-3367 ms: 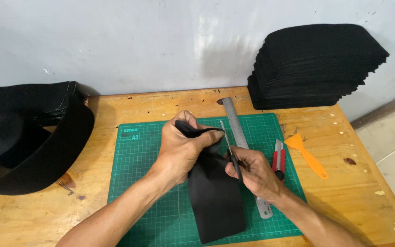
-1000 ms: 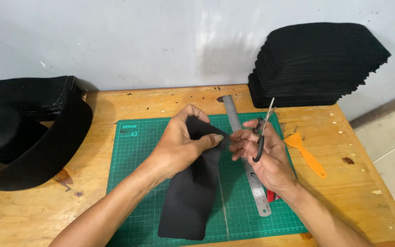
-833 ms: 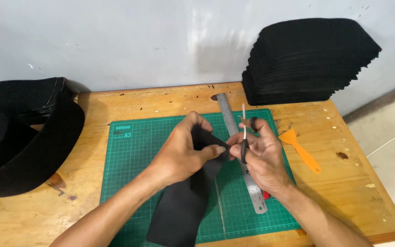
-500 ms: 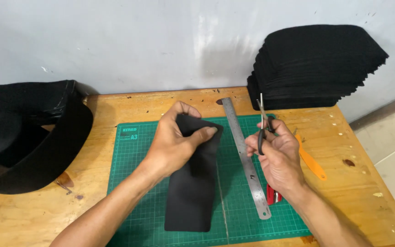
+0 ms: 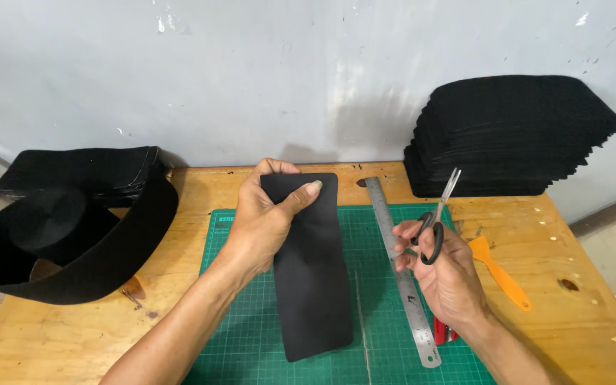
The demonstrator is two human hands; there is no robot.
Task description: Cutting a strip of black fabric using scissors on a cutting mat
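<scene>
Hands over a green cutting mat (image 5: 251, 335) on a wooden workbench (image 5: 593, 314): that is what I see, looking down from the head camera. My left hand (image 5: 269, 214) is closed around the top edge of a long black fabric strip (image 5: 315, 285), thumb pressed across its front; the strip hangs down over the mat. My right hand (image 5: 443, 274) grips black-handled scissors (image 5: 436, 217), fingers through the loops, blades shut and pointing up. A steel ruler (image 5: 401, 274) lies on the mat between the strip and that hand. An orange scraper (image 5: 500, 274) sits just right. A tall stack of black pieces (image 5: 511, 135) stands at the far right, a roll of black webbing (image 5: 73, 242) at the left.
</scene>
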